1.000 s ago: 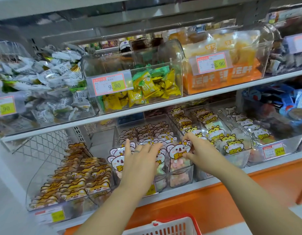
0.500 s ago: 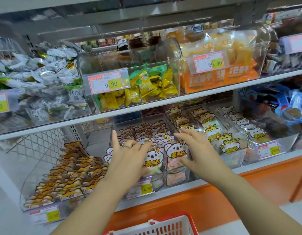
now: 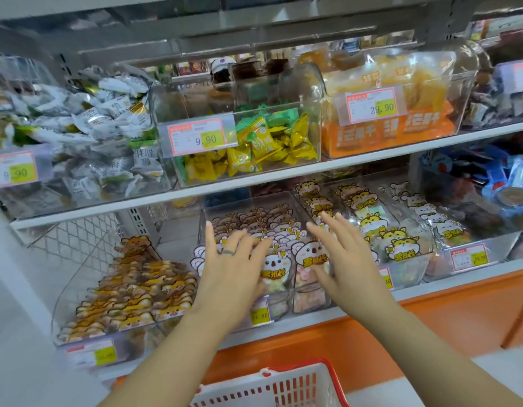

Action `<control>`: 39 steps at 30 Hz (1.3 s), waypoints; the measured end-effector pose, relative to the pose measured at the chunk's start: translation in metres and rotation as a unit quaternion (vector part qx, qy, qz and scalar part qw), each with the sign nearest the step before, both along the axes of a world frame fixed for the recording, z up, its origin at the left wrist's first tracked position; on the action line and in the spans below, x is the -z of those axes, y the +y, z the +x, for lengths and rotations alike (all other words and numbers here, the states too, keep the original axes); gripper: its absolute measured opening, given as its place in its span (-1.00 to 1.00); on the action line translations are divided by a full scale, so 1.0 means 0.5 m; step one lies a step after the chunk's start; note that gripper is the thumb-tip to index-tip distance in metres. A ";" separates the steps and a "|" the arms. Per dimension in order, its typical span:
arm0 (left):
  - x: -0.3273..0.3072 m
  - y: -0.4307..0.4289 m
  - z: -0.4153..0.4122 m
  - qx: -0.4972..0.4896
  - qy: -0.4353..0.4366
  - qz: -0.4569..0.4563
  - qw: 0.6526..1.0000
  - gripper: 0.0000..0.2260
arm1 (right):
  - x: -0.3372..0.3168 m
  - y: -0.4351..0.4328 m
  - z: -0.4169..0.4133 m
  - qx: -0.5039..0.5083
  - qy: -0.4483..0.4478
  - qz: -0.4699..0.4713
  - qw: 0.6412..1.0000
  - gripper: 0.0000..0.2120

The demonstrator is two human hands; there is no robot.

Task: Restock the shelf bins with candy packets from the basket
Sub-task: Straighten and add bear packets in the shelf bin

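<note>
At the koala packets (image 3: 310,257), left hand (image 3: 231,273) and right hand (image 3: 347,261), outspread.

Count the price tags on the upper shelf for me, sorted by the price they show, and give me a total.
9.90 tags: 2
29.90 tag: 1
unreadable tag, cut off at the right edge: 1
Total: 4
</note>
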State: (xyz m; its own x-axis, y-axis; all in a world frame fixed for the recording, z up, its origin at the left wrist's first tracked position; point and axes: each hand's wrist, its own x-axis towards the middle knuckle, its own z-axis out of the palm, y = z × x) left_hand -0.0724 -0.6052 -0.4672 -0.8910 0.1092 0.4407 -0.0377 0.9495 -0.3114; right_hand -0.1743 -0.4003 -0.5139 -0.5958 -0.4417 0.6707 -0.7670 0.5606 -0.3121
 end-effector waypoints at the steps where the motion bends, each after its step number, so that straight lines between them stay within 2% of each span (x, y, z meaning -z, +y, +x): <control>1: 0.002 0.001 0.019 0.016 0.032 0.015 0.999 -0.39 | -0.008 0.000 0.017 -0.006 0.021 -0.029 0.999 -0.38; 4: 0.040 -0.010 0.101 0.080 0.136 0.063 0.986 -0.65 | -0.008 -0.012 0.082 -0.062 0.034 -0.074 0.995 -0.71; 7: 0.126 -0.041 0.196 0.100 0.111 0.142 0.978 -0.77 | 0.025 -0.035 0.143 -0.105 -0.097 0.004 0.990 -0.81; 9: 0.196 -0.058 0.253 0.057 0.036 0.190 0.979 -0.79 | 0.067 -0.053 0.169 -0.111 -0.183 0.137 0.967 -0.80; 11: 0.268 -0.065 0.304 -0.029 -0.088 0.274 0.957 -0.79 | 0.122 -0.068 0.194 -0.117 -0.260 0.262 0.922 -0.79; 14: 0.396 -0.080 0.374 -0.145 -0.306 0.381 0.860 -0.72 | 0.241 -0.075 0.245 -0.109 -0.359 0.370 0.850 -0.74; 16: 0.477 -0.092 0.416 -0.177 -0.410 0.429 0.785 -0.68 | 0.336 -0.062 0.280 -0.102 -0.421 0.424 0.795 -0.72; 17: 0.515 -0.101 0.435 -0.189 -0.442 0.430 0.764 -0.65 | 0.380 -0.053 0.296 -0.101 -0.441 0.454 0.767 -0.69; 19: 0.582 -0.115 0.467 -0.212 -0.501 0.379 0.749 -0.59 | 0.452 -0.034 0.318 -0.098 -0.476 0.504 0.714 -0.62; 22: 0.645 -0.114 0.484 -0.224 -0.540 0.337 0.738 -0.32 | 0.515 -0.013 0.316 -0.080 -0.504 0.532 0.676 -0.56; 24: 0.675 -0.100 0.484 -0.224 -0.556 0.325 0.732 -0.29 | 0.548 -0.007 0.301 -0.048 -0.507 0.544 0.667 -0.48; 26: 0.702 -0.087 0.483 -0.220 -0.554 0.322 0.736 -0.40 | 0.579 -0.004 0.286 -0.013 -0.511 0.540 0.669 -0.40; 29: 0.718 -0.077 0.479 -0.228 -0.553 0.345 0.723 -0.56 | 0.625 -0.009 0.274 0.011 -0.523 0.508 0.685 -0.40; 32: 0.725 -0.076 0.467 -0.225 -0.558 0.352 0.717 -0.60 | 0.667 -0.006 0.275 0.014 -0.520 0.503 0.691 -0.38; 34: 0.728 -0.079 0.463 -0.228 -0.561 0.343 0.718 -0.61 | 0.685 -0.003 0.279 -0.003 -0.507 0.521 0.687 -0.45; 35: 0.731 -0.080 0.462 -0.231 -0.569 0.335 0.715 -0.62 | 0.686 -0.004 0.284 -0.020 -0.507 0.531 0.679 -0.56; 37: 0.732 -0.083 0.462 -0.233 -0.576 0.328 0.711 -0.63 | 0.679 -0.012 0.290 -0.064 -0.497 0.558 0.662 -0.92; 39: 0.732 -0.083 0.461 -0.232 -0.571 0.334 0.713 -0.64 | 0.666 -0.020 0.293 -0.091 -0.516 0.545 0.654 -0.69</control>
State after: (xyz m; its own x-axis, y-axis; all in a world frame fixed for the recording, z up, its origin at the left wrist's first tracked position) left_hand 0.1581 -0.6465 -0.8334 -0.5818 -0.2091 -0.7860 -0.4806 0.8680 0.1248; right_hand -0.0276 -0.4104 -0.8470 -0.3538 -0.4488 -0.8206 -0.5475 0.8107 -0.2073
